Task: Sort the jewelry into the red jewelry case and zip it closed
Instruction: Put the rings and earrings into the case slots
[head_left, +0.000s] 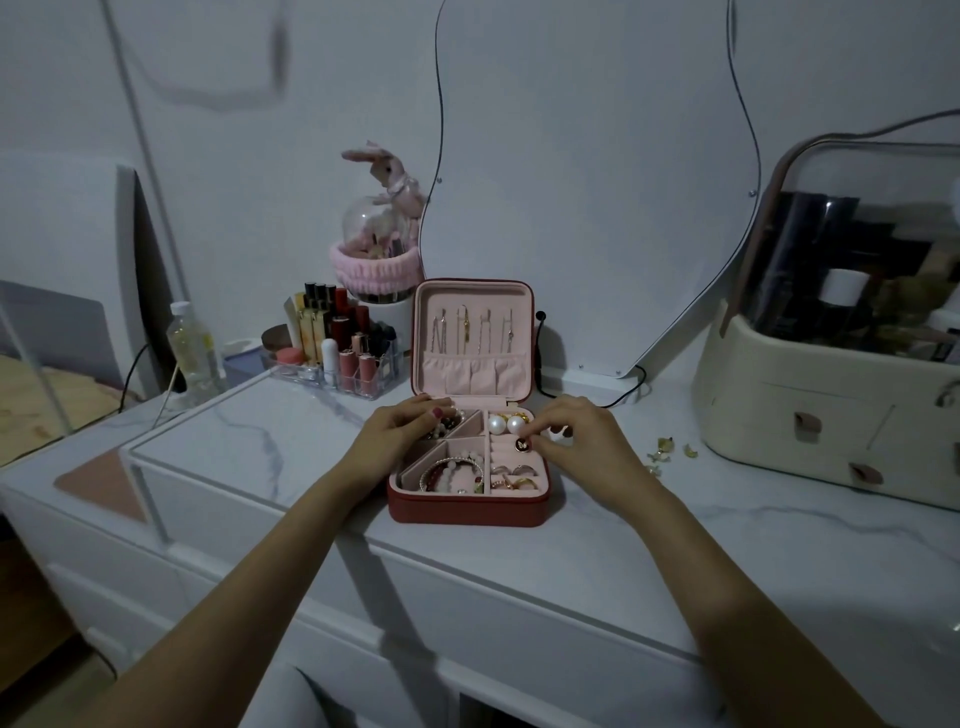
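Note:
The red jewelry case (467, 512) lies open on the marble dresser top, its lid (472, 291) upright with several chains hanging inside. The pink tray holds two pearl earrings (506, 423), beaded bracelets (457, 470) and several rings (514, 475). My left hand (400, 431) rests on the case's back left corner, fingers curled over beads there. My right hand (576, 441) sits at the right edge and pinches a small round dark earring (521, 444) over the ring rolls.
Loose gold jewelry pieces (667, 449) lie on the dresser right of the case. A cream cosmetics box (831, 415) stands at the right, a clear lipstick organizer (337, 358) and a bottle (195, 353) at the back left. A mirror (587, 182) leans behind the case.

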